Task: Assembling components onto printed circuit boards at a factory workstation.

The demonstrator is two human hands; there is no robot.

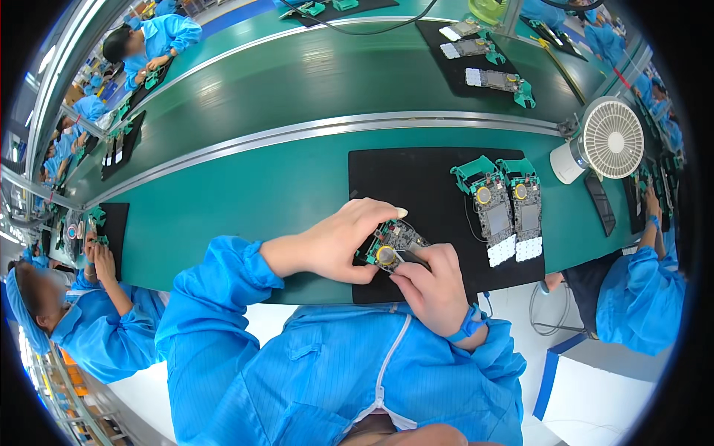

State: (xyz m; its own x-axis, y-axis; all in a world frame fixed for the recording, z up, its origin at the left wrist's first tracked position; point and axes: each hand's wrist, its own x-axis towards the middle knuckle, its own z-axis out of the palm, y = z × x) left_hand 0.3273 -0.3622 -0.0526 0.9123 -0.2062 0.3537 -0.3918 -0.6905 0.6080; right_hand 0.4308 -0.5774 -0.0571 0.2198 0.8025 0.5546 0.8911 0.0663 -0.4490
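Over the near left part of the black mat [439, 175], a small circuit board [406, 238] is sitting tilted between the person's hands; it is showing a dark grey face crowded with tiny parts, a round yellow-rimmed disc [386, 256] and green plastic [370, 251] along its left side. The left hand [335, 241], reaching in across the mat's left edge, is curving half open around the board, its digits spreading to either side and gripping it. The right hand [437, 290], over the mat's near side, is bunching its fingers close together and touching the board's lower right; I cannot tell whether they are pinching the board itself or something small. Two similar boards [497, 217] are lying side by side on the mat's right part, and the green desk [223, 186] is stretching out beyond the mat's left edge.
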